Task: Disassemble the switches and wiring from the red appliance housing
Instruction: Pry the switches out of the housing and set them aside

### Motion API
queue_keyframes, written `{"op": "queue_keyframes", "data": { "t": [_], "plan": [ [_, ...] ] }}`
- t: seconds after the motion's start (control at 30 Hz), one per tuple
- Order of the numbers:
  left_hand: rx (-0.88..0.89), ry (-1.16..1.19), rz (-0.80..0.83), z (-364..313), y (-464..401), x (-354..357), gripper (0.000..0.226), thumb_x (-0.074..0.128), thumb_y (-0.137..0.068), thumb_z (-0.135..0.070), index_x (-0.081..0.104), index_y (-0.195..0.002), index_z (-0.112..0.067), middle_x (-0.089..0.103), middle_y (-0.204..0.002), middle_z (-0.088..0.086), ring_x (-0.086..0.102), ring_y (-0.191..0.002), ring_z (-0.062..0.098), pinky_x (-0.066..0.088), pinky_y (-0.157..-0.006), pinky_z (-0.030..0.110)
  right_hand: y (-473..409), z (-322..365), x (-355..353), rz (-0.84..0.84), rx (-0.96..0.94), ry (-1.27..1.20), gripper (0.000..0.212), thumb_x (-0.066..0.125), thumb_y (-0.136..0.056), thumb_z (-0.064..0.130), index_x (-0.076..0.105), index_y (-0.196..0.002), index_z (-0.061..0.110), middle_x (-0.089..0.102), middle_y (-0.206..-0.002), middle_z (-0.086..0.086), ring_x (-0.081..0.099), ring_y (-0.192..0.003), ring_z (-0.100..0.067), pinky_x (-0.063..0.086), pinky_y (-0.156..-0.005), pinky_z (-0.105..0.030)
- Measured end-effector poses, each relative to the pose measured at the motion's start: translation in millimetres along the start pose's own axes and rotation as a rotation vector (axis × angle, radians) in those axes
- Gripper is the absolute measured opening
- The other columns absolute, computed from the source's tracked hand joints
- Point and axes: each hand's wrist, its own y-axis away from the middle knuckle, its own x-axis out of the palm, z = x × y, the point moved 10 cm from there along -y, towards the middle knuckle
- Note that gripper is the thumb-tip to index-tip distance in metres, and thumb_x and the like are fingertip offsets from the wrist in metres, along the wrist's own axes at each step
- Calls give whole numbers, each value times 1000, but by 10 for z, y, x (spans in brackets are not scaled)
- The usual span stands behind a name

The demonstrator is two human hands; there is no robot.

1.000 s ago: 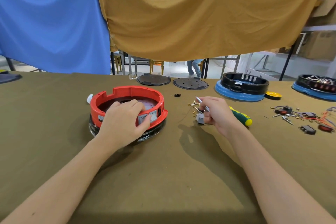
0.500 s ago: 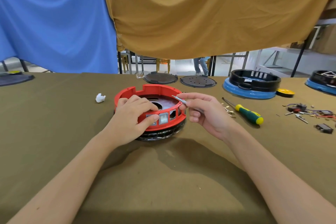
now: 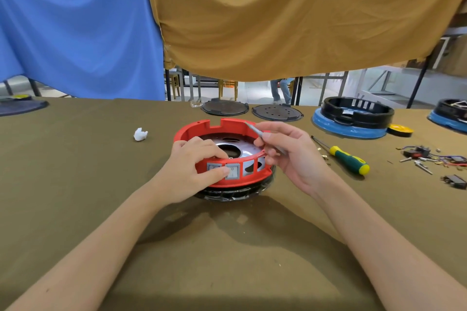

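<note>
The left hand (image 3: 194,171) grips the near rim of the red housing (image 3: 222,131), fingers curled over the top edge and thumb pressing a grey switch (image 3: 233,171) in the front wall. Just right of it, the right hand (image 3: 290,156) pinches a thin metal tool (image 3: 255,130) between thumb and fingers, its tip over the housing's far right rim. Further right of that hand, a screwdriver (image 3: 346,159) lies on the table (image 3: 75,159), with loose wiring (image 3: 429,156) beyond it.

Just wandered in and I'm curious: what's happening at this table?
A person is taking a red appliance housing apart. Their left hand grips its front wall, thumb on a grey switch; the right hand holds a thin metal tool above the rim. A green-handled screwdriver lies to the right.
</note>
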Motion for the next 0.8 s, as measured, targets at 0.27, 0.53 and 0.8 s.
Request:
{"op": "queue_keyframes", "data": {
  "t": [0.27, 0.53, 0.8],
  "plan": [
    [21, -25, -63, -104, -19, 18, 25, 52, -91, -49, 68, -102, -35, 65, -98, -22, 53, -101, 5, 28, -98, 36, 19, 54, -70, -84, -70, 159, 11, 69, -88, 4, 75, -95, 11, 64, -69, -1, 54, -56, -16, 51, -59, -28],
    [21, 16, -14, -51, -6, -54, 22, 55, -91, -41, 71, -105, -33, 66, -99, -22, 52, -108, 7, 33, -103, 46, 132, 244, 48, -144, -251, 393, 16, 58, -99, 15, 71, -108, 12, 74, -87, 3, 70, -85, -6, 55, -70, -19],
    [-8, -15, -39, 8, 23, -77, 26, 55, -88, -42, 61, -113, -38, 62, -113, -24, 49, -118, 2, 24, -109, 39, 183, 160, 355, -39, -294, 755, 16, 49, -103, 31, 65, -103, 30, 69, -92, 13, 66, -94, -3, 54, -83, -21]
  ]
}}
